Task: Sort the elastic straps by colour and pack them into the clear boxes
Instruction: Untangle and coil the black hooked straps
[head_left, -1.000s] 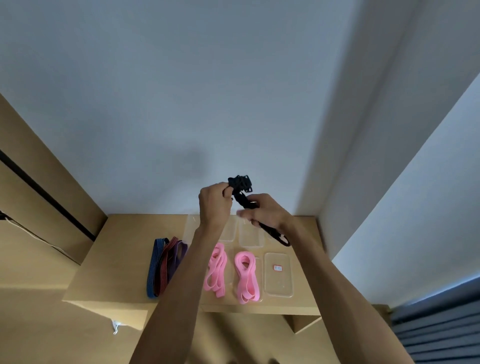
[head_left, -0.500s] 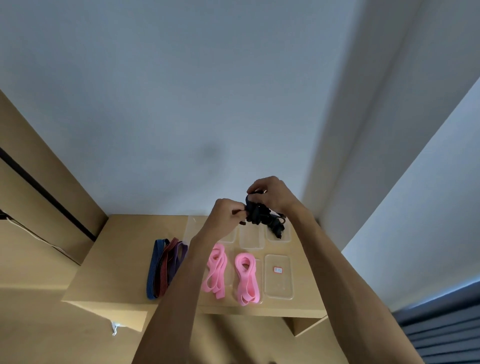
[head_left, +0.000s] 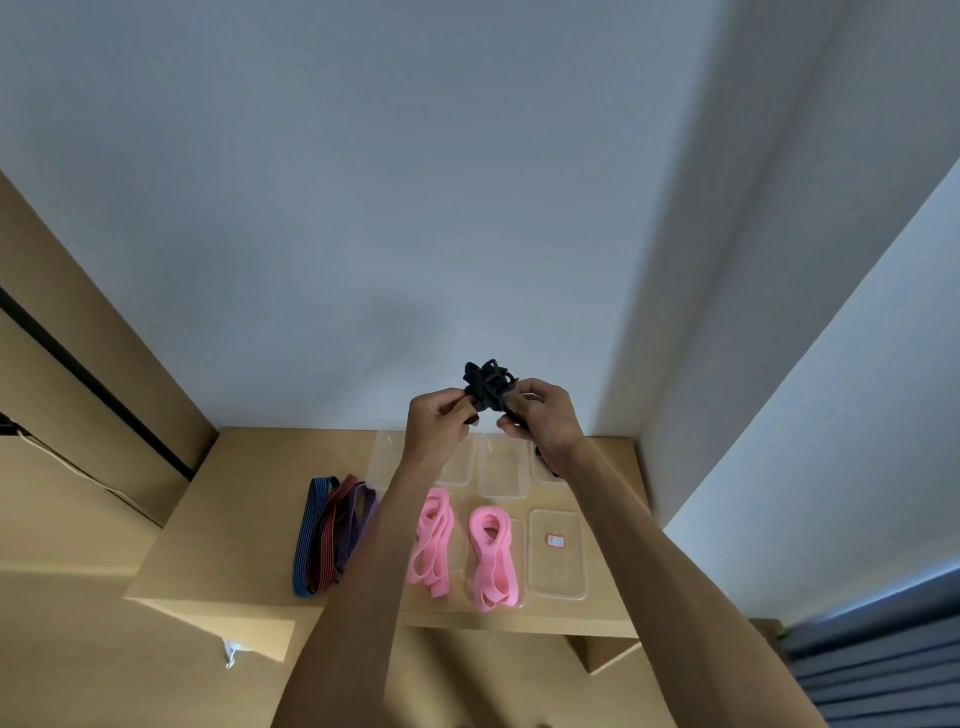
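Aloft, both hands (head_left: 491, 418) pinch a bunched, looped black strap (head_left: 487, 387).

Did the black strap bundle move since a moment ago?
Yes. The black strap bundle, held by both hands, sits a bit higher and further left against the far clear boxes than half a second ago.

Both arms stretched forward, raised above the table. Left hand (head_left: 439, 423) and right hand (head_left: 543, 415) close together, fingers curled, each pinching the black strap (head_left: 485, 389).
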